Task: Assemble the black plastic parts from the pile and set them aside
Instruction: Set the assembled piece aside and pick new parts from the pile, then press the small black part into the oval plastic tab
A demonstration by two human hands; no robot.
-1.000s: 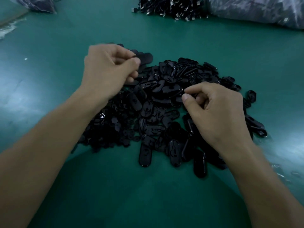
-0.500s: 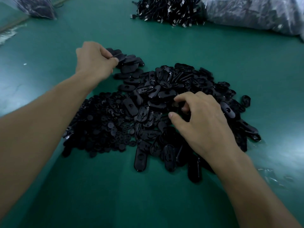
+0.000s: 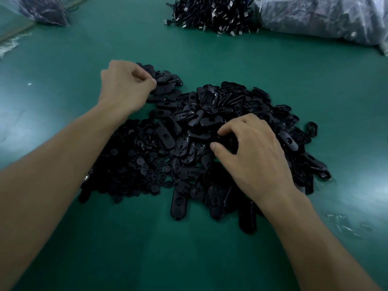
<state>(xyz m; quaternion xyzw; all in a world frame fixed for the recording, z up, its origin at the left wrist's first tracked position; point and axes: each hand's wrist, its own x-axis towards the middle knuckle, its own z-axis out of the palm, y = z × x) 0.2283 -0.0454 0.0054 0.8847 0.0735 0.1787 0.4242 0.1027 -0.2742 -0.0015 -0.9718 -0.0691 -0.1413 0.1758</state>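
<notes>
Left hand (image 3: 126, 89) is sitting at the small set-aside stack (image 3: 168, 81) on the bench (image 3: 210, 259), far left of the main pile. Fingers are curled, thumb touching a part; can't tell if it's pinching one. Right hand (image 3: 254, 158) is clawing into the main pile of oval black parts (image 3: 210, 120), fingertips buried, grip unclear. Heap of small round pieces (image 3: 134, 164) is lying just left of it.

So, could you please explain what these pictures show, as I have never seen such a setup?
There is no machine: a person works bare-handed, filmed by a camera on their head looking down. On the table lies a pile of black oval parts, with small round parts beside it. The left hand curls at a separate heap; the right hand arches its fingers onto the pile. Whether either grips a part is unclear. Cables and bags lie at the far edge.
</notes>
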